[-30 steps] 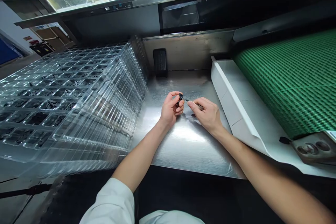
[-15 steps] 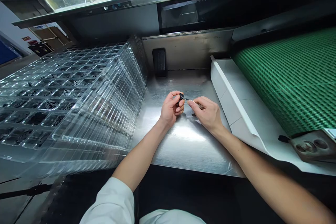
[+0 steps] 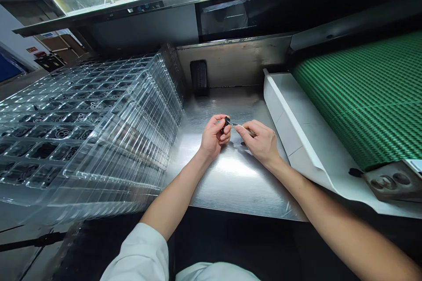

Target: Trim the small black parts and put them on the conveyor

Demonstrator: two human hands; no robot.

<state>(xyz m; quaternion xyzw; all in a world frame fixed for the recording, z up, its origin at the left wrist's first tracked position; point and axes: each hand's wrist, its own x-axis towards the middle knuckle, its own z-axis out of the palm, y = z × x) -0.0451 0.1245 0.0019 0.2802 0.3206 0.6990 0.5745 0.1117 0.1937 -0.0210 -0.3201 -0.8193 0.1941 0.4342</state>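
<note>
My left hand (image 3: 214,137) hovers over the steel worktop (image 3: 231,175), fingers pinched round a small black part (image 3: 227,122). Close to its right, my right hand (image 3: 261,142) is closed on a thin metal tool (image 3: 238,126), likely tweezers, whose tip touches the black part. Both hands are near the middle of the worktop, almost meeting.
A tall tilted stack of clear plastic blister trays (image 3: 99,131) with several black parts in its pockets fills the left. A white chute (image 3: 296,131) and a green conveyor belt (image 3: 369,96) lie to the right. A dark block (image 3: 199,77) stands against the back wall.
</note>
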